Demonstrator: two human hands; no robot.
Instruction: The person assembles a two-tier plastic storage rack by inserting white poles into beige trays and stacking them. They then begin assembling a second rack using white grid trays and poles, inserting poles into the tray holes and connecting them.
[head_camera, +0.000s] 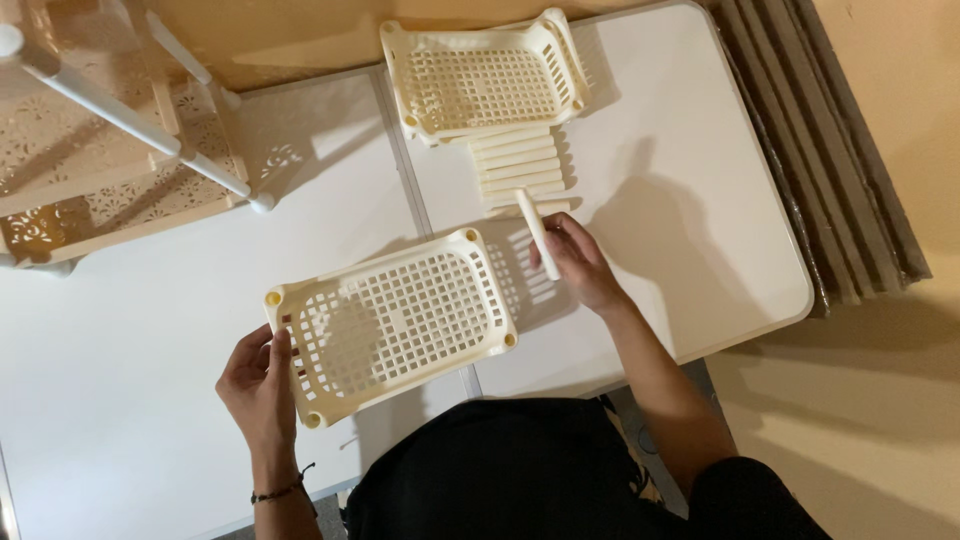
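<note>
Left hand (262, 385): we see it low at the left, forearm coming up from the bottom edge, a dark band at the wrist. Its fingers wrap the short left end of the tray (392, 322), thumb on top.
Tray: cream plastic, lattice floor, tilted, held just above the bench (150, 330), a socket at each corner.
Right hand (578, 262): we see the arm stretched forward from the lower right, elbow bent. Its fingers close round a tube (536, 232), which points away from us.
Tube: white, short, its far end over the row of tubes (520, 168), just right of the tray.
Row of tubes: side by side on the bench, touching the second tray (487, 78).
Rack (110, 140): built shelf at the upper left, white posts.
</note>
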